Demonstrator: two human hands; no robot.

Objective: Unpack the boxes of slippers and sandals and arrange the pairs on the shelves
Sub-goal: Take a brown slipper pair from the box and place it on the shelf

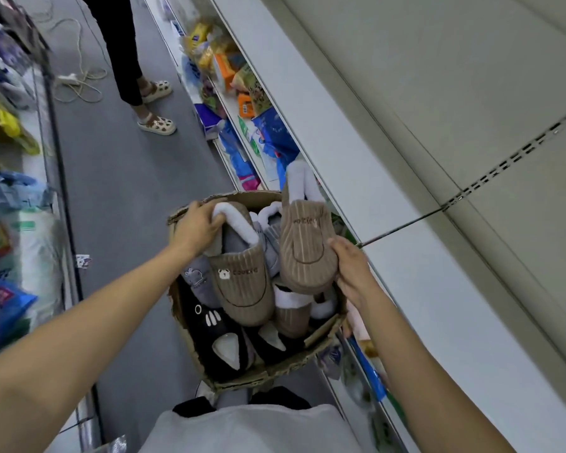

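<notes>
An open cardboard box (294,366) stands on the aisle floor below me, holding several plush slippers in brown, grey and black. My left hand (198,227) grips the white fleece heel of a brown striped slipper (242,284) with a small bear and lettering on its toe. My right hand (352,271) holds the toe of its matching brown slipper (304,246), lifted above the box toward the white shelf (415,273) on the right. Black slippers with white ears (224,346) lie in the box's near part.
Another person stands up the aisle in spotted sandals (156,120). A cable (79,83) is coiled on the grey floor near them. Lower right shelves hold colourful packaged goods (239,80). Bagged goods (23,243) fill the left shelving.
</notes>
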